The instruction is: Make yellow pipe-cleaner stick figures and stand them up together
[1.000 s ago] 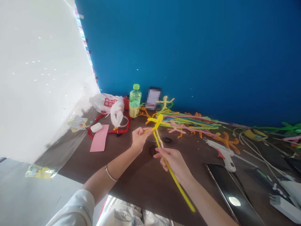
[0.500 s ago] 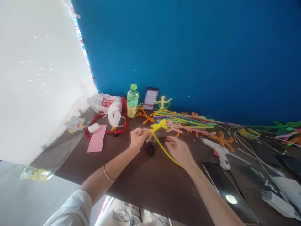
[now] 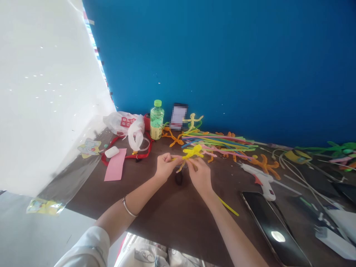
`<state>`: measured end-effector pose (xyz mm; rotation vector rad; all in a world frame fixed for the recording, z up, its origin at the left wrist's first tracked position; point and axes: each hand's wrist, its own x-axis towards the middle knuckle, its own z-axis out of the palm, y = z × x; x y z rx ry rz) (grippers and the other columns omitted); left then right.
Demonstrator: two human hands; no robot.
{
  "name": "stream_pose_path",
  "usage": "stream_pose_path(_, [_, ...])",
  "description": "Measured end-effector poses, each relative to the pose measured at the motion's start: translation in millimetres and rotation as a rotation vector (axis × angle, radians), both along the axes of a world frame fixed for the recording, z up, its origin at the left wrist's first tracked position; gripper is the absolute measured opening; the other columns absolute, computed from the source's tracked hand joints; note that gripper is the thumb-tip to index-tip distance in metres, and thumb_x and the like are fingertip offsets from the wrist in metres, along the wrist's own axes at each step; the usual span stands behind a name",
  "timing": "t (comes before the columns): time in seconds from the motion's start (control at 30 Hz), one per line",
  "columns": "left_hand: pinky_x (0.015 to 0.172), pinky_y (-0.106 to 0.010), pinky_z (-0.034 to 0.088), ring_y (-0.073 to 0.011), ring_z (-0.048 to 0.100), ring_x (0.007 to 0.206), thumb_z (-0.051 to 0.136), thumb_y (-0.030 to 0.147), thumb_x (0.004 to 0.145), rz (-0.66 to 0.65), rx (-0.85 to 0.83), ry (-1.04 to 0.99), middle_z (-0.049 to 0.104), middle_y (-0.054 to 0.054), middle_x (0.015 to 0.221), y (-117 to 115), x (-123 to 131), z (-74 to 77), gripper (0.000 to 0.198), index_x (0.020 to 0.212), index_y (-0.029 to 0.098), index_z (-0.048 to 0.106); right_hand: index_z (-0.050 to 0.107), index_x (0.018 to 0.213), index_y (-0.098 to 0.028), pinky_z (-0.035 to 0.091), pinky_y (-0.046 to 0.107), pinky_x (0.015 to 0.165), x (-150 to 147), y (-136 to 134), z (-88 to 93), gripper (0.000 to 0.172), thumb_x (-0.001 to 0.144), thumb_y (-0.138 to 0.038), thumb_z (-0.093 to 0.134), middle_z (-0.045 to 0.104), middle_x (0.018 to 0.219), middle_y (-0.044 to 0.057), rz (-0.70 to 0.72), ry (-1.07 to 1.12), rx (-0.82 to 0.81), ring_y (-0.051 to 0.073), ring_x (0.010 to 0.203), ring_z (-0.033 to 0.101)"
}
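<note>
Yellow fuzzy-wire figure [image 3: 193,151] was pinched by left hand [image 3: 166,167] | and by right hand [image 3: 200,175], just brought alongside | apparently steadied two-handed

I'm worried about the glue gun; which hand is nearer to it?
Right. The right hand is left of the glue gun, not touching it; the left hand is farther left, beyond the right hand.

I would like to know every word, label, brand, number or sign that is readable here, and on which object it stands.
Nothing reads with certainty.
White plastic bag: red characters, too blurred.
Green-capped bottle: dark characters, too small.
Propped phone: pixelated.
Patterned cloth: letter-like marks, unclear.
</note>
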<state>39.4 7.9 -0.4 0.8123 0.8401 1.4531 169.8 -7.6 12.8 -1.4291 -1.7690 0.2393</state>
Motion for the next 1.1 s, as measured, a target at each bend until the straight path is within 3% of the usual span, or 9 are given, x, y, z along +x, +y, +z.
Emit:
stream_pose_path(0.13, [0.066,-0.032,0.052,-0.0175,0.064,0.064,0.073,0.022,0.053,-0.081,-0.069,-0.054,0.067,-0.008,0.072,4,-3,0.1,0.056,0.055,0.019,0.018,0.062,0.077,-0.016,0.043,0.030,0.072,1,-1,-5.4,0.021,0.080,-0.032,0.048,0.061,0.080,0.007,0.044,0.236,-0.062,0.017,0.076,0.056])
stream_pose_path(0.23, [0.061,-0.026,0.050,-0.0126,0.062,0.059,0.074,0.020,0.052,-0.165,-0.127,-0.118,0.065,-0.004,0.068,7,-6,0.7,0.057,0.055,0.019,0.018,0.062,0.075,-0.017,0.043,0.027,0.061,-1,0,-11.4,0.021,0.074,-0.037,0.056,0.060,0.072,0.003,0.082,0.522,-0.182,0.015,0.066,0.054])
stream_pose_path(0.33, [0.055,-0.020,0.046,-0.0077,0.058,0.053,0.075,0.019,0.052,-0.280,-0.171,-0.163,0.060,0.001,0.062,8,-7,0.6,0.054,0.056,0.018,0.021,0.061,0.074,-0.018,0.032,0.022,0.042,-5,0,-16.7,0.023,0.069,-0.040,0.062,0.050,0.057,-0.003,0.152,0.880,-0.320,0.007,0.044,0.038])
stream_pose_path(0.43, [0.058,-0.023,0.047,-0.0086,0.058,0.056,0.071,0.024,0.058,-0.305,-0.119,-0.065,0.059,0.003,0.062,7,-6,-1.9,0.037,0.061,0.017,0.035,0.060,0.071,-0.018,0.024,0.020,0.037,-7,0,-20.1,0.022,0.065,-0.039,0.066,0.043,0.051,-0.006,0.197,1.065,-0.366,0.003,0.039,0.027])
stream_pose_path(0.57, [0.079,-0.032,0.047,-0.0156,0.060,0.083,0.062,0.020,0.067,0.061,0.220,0.427,0.064,-0.005,0.084,3,-3,-6.2,0.006,0.069,0.016,0.058,0.064,0.075,-0.017,0.030,0.021,0.039,-4,-2,-22.4,0.024,0.067,-0.040,0.063,0.051,0.055,-0.003,0.070,0.870,-0.289,0.006,0.042,0.038])
stream_pose_path(0.63, [0.082,-0.033,0.046,-0.0165,0.059,0.087,0.056,0.016,0.071,0.156,0.412,0.669,0.065,-0.006,0.089,-1,-2,-7.1,0.012,0.078,0.018,0.064,0.066,0.077,-0.016,0.037,0.023,0.043,-3,-4,-21.9,0.025,0.069,-0.039,0.061,0.058,0.063,0.000,0.015,0.731,-0.239,0.009,0.048,0.047])
stream_pose_path(0.83, [0.083,-0.032,0.048,-0.0182,0.058,0.092,0.053,0.018,0.072,0.134,0.708,0.938,0.062,-0.009,0.100,-8,0,-10.2,0.029,0.100,0.018,0.062,0.066,0.079,-0.017,0.047,0.030,0.068,-4,-9,-16.6,0.018,0.074,-0.032,0.057,0.065,0.077,0.004,-0.034,0.530,-0.079,0.017,0.072,0.059])
stream_pose_path(0.97, [0.080,-0.032,0.048,-0.0177,0.057,0.091,0.051,0.018,0.074,0.176,0.761,1.029,0.061,-0.009,0.096,-5,2,-15.7,0.028,0.099,0.019,0.062,0.066,0.079,-0.019,0.047,0.030,0.067,-4,-12,-16.5,0.015,0.075,-0.030,0.057,0.065,0.078,0.004,-0.035,0.412,-0.013,0.018,0.072,0.060])
stream_pose_path(1.1, [0.074,-0.027,0.049,-0.0148,0.059,0.082,0.043,0.016,0.079,0.116,0.728,0.983,0.063,-0.008,0.093,-5,1,-15.6,0.026,0.098,0.018,0.062,0.064,0.076,-0.019,0.047,0.029,0.064,-5,-12,-16.0,0.013,0.077,-0.026,0.054,0.060,0.074,0.004,0.016,0.287,0.093,0.016,0.069,0.057])
